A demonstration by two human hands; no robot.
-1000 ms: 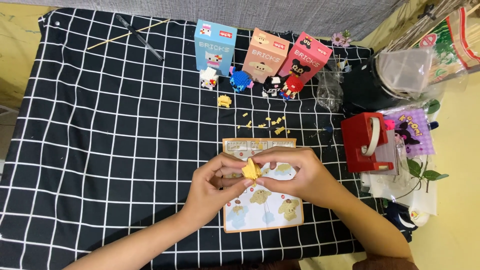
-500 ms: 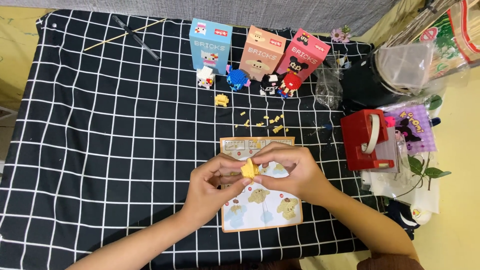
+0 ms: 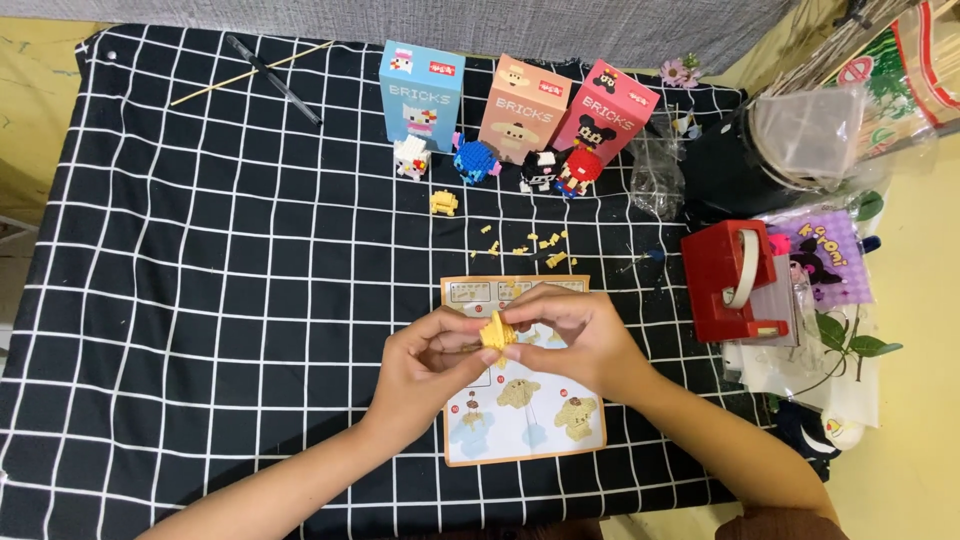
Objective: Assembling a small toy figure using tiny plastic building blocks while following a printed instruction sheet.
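Two hands pinch yellow brick piece (image 3: 497,331) above instruction sheet (image 3: 520,400): left hand (image 3: 425,365) steadies, right hand (image 3: 580,335) presses, seemingly mid-assembly. Loose yellow bricks (image 3: 530,245) lie beyond on worktop (image 3: 200,250).

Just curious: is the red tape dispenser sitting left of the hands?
No, the red tape dispenser stands right of both hands, near the table's right edge.

The hands (image 3: 520,345) and the yellow brick piece (image 3: 497,332) barely shift. Only the view drifts slightly; the boxes (image 3: 515,100) sit a little lower.
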